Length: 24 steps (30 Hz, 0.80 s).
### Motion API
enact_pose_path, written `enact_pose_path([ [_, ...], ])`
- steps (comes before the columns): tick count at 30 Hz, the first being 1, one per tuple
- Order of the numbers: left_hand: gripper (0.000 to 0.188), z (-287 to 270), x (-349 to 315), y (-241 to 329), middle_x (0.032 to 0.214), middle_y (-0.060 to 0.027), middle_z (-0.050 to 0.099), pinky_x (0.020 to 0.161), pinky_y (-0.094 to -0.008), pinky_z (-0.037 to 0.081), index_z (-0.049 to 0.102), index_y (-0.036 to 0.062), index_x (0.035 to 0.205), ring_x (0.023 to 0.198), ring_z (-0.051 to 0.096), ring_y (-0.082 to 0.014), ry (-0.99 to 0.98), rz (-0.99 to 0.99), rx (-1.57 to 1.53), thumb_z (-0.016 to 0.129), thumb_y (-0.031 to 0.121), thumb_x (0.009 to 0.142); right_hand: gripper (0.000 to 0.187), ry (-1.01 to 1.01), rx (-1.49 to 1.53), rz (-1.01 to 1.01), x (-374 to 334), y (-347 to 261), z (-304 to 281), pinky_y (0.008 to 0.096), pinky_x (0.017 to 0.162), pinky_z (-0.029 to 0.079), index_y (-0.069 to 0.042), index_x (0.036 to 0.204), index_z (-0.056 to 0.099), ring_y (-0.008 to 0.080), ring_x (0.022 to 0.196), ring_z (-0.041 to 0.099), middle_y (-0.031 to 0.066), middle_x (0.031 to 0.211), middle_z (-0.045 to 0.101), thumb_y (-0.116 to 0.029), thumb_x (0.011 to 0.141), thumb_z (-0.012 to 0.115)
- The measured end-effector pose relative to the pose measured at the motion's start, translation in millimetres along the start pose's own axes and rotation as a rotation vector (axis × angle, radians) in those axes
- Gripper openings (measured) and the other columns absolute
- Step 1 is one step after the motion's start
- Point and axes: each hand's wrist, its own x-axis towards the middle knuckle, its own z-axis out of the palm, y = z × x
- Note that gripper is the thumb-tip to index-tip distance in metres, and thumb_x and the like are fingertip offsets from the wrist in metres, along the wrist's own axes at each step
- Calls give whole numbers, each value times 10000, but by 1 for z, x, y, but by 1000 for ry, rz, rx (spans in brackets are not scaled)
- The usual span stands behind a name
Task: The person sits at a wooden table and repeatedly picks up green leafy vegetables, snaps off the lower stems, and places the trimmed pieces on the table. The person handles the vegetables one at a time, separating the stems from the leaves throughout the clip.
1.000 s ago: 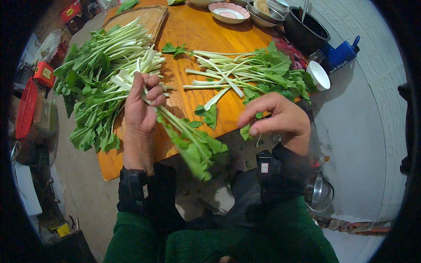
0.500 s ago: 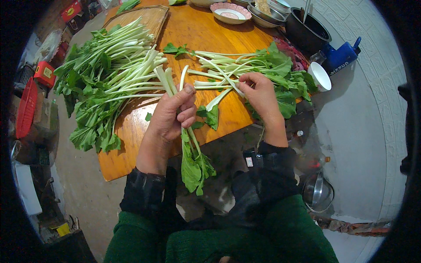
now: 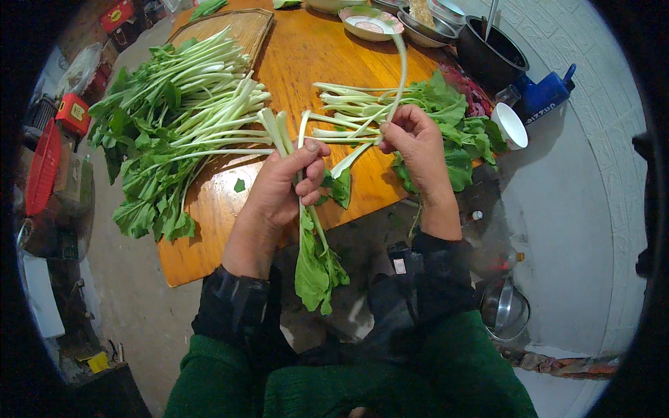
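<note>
My left hand [image 3: 286, 182] is closed round a few stalks of leafy greens [image 3: 315, 268], pale cut ends up and leaves hanging below the table edge. Between thumb and fingers of my right hand [image 3: 419, 145], a single pale stalk [image 3: 401, 70] stands raised and curved. Just behind that hand lies a smaller heap of greens [image 3: 442, 101], stalks pointing left. A larger pile of greens [image 3: 209, 111] fills the table's left side, leaves outward. A loose leaf [image 3: 341, 188] rests between my hands.
On the wooden table [image 3: 300, 52] are a woven tray [image 3: 240, 29] and a patterned dish [image 3: 369, 22]. Stacked bowls [image 3: 426, 29], a black pot [image 3: 491, 52], a white bowl [image 3: 509, 127] and a blue jug-like container [image 3: 546, 94] stand at the right. A metal basin [image 3: 505, 306] sits below.
My right hand has raised one stalk out of the right heap, its pale end now up. My left hand has shifted slightly right with its stalks.
</note>
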Motion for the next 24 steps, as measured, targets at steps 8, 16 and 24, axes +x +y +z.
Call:
enact_pose_path([
  [8, 242, 6, 2, -11, 716, -19, 527, 377, -187, 325, 569, 15, 968, 437, 376, -50, 17, -50, 37, 579, 228, 854, 165, -126, 36, -234, -13, 1, 32, 228, 686, 476, -4, 917, 579, 117, 800, 569, 43, 863, 575, 17, 764, 638],
  [16, 192, -1, 5, -16, 742, -6, 524, 395, -181, 329, 535, 64, 895, 461, 387, -50, 140, 74, -133, 617, 225, 831, 240, -174, -280, -577, -19, 1, 56, 277, 693, 484, -29, 854, 631, 226, 781, 586, 113, 840, 574, 94, 658, 566],
  [24, 172, 3, 3, -11, 737, -21, 566, 346, -185, 293, 536, 58, 886, 412, 406, -55, 32, 102, -44, 588, 217, 844, 236, -370, 0, -351, -18, -7, 43, 245, 731, 460, 33, 1020, 567, 133, 826, 557, 68, 949, 558, 35, 788, 522],
])
